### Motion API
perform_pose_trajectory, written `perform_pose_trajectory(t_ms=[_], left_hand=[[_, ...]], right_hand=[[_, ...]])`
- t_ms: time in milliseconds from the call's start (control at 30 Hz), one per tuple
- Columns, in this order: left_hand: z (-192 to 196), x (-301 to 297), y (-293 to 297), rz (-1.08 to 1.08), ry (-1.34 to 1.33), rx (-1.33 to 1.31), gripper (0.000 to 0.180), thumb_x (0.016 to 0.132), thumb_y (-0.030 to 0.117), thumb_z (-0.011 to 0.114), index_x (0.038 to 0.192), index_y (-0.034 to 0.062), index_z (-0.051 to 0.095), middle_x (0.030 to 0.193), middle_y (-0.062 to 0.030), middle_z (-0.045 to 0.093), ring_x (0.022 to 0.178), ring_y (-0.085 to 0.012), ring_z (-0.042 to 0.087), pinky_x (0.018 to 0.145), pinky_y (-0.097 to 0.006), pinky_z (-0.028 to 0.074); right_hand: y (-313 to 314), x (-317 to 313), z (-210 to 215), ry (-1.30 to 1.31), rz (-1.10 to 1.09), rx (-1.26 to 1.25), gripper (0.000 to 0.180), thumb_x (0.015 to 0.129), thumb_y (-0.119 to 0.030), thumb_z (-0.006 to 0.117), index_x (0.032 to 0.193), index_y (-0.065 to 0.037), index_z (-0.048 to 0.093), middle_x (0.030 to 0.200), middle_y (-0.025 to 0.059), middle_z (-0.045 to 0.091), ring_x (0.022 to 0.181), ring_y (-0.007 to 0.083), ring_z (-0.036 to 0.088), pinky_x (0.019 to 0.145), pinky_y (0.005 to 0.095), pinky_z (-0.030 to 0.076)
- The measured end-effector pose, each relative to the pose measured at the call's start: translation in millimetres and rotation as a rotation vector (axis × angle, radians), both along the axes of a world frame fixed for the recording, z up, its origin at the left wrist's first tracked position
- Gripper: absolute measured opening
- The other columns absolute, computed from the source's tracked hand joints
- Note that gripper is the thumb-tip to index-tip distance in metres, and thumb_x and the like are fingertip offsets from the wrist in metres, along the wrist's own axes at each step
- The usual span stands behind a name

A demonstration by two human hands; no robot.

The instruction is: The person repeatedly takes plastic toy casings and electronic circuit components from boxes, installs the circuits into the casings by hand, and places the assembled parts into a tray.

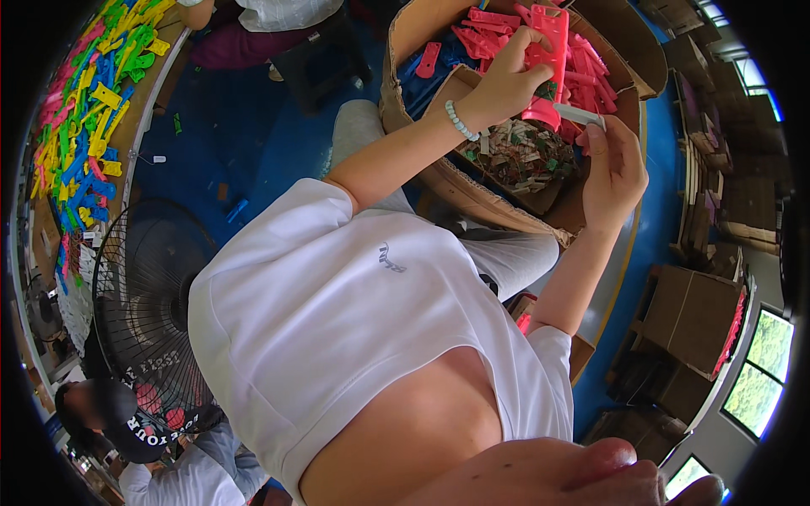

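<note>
Over the open cardboard box (405, 51), near its far rim, the left hand (506, 80) is closed on a flat pink plastic piece (550, 51), a long slotted strip of smooth moulded plastic whose long axis runs roughly up and away from the person. The right hand (614, 169) is raised just beside it, toward the box's right edge, its fingers pinched together on a small white strip (579, 115) that looks like a slim tag or paper slip; its tip points leftward at the lower end of the pink piece, nearly touching it. So the left hand carries the pink piece and the right hand brings the white strip in from the right and slightly below. Inside the box lie many more pink pieces (591, 76) heaped against the far wall, a few blue ones (422, 80) at the left side, and a smaller carton (523, 156) holding a tangle of thin brownish and green scraps. A beaded bracelet (461, 121) circles the left wrist. Away at the left edge, a long table (143, 110) bears similar pieces in yellow, green, blue and pink, with a wire-caged fan (152, 312) below it.
</note>
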State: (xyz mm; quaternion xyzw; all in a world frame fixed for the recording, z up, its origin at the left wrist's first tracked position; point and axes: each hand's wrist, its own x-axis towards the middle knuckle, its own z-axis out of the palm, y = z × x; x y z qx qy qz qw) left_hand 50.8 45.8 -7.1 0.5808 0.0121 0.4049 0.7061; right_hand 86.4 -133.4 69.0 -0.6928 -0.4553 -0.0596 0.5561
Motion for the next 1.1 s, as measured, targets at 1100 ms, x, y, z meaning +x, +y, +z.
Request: perform_pose_trajectory(t_ms=[1100], left_hand=[[42.7,-64.4,-48.4,-0.778,0.004,-0.364,0.039,0.097,0.026,0.055,0.126,0.0023,0.044,0.087,-0.0090,0.059,0.059,-0.0183,0.064,0.047,-0.032,0.054]], right_hand=[[16.1,35.8,-9.7,0.439,0.172,0.343,0.016,0.090,-0.001,0.063,0.103,0.000,0.071,0.109,0.0109,0.065,0.097,0.0143,0.061,0.081,0.0268,0.049]])
